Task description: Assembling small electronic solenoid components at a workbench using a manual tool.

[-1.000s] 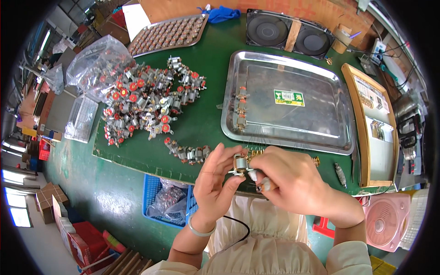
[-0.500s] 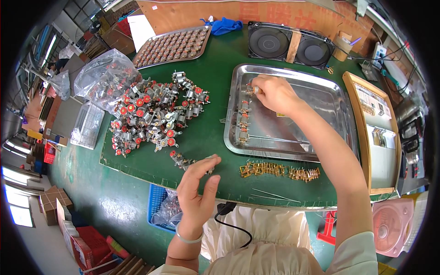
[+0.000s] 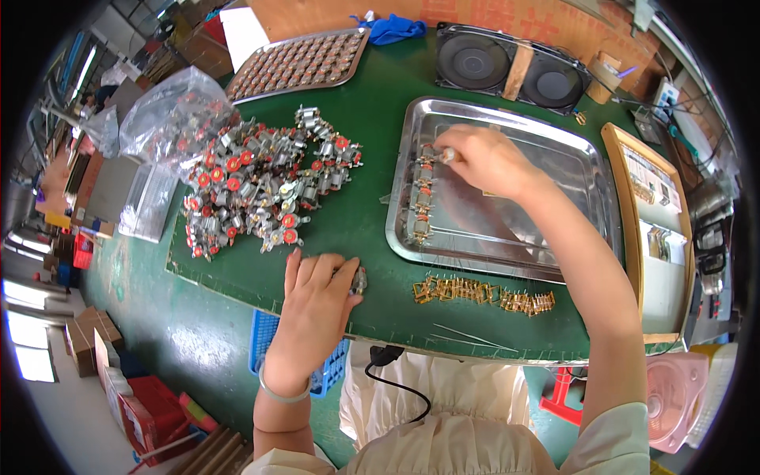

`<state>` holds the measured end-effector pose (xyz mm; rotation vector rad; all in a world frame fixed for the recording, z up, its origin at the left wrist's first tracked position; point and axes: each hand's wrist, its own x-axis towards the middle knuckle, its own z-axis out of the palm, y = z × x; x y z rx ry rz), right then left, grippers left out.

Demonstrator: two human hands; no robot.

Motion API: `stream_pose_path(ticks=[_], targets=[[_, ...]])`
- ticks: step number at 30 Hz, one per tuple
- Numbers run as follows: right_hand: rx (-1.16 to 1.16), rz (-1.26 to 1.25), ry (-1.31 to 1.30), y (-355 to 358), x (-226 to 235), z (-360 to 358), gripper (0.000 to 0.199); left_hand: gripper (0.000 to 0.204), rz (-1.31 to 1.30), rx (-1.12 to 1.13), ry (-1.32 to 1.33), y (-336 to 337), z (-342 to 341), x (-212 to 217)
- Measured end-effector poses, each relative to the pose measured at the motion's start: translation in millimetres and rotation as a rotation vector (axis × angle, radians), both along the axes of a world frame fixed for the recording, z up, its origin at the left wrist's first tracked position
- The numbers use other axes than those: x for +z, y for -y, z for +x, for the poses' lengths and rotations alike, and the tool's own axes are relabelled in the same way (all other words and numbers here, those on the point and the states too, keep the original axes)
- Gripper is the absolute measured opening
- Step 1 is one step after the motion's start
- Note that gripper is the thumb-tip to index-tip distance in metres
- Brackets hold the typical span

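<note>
A row of small metal parts with red tops (image 3: 422, 203) lines the left side of a shiny metal tray (image 3: 546, 257). At the far end of that row is my right hand (image 3: 487, 162), its fingertips pinched together beside the last part. What the pinch holds, if anything, is hidden. Near the table's front edge my left hand (image 3: 317, 297) curls over a few similar metal parts (image 3: 361, 279); one end shows past its fingers and thumb. Beyond it lies a heap of these metal parts (image 3: 257, 178).
Brass-coloured clips (image 3: 467, 291) and thin wires (image 3: 475, 339) lie before the tray. Behind are a filled tray (image 3: 301, 63), a blue cloth (image 3: 396, 29) and two black round-faced units (image 3: 475, 59). A plastic bag (image 3: 170, 119) adjoins the heap; a wooden-framed box (image 3: 661, 293) stands right.
My left hand has gone from open and raised to lowered and curled over the parts by the table's front edge. The right hand has stayed by the row's far end, shifting slightly.
</note>
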<state>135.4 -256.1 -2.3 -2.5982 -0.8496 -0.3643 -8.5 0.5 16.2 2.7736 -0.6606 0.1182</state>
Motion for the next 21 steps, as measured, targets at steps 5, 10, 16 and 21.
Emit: stream_pose_path(ticks=[5, 10, 16, 21], targets=[[0.002, 0.141, -0.052, 2, 32, -35, 0.023, 0.035, -0.069, -0.018, 0.017, -3, 4, -5], [0.007, 0.307, -0.118, 5, 46, -71, 0.028, 0.035, -0.157, -0.038, 0.181, -7, 6, -25], [0.076, 0.275, -0.082, -5, 53, -105, 0.032, 0.036, -0.187, -0.01, 0.184, -4, 4, -28], [0.209, 0.226, -0.146, -30, 54, -131, 0.038, 0.037, -0.247, -0.036, 0.192, -6, 4, -26]])
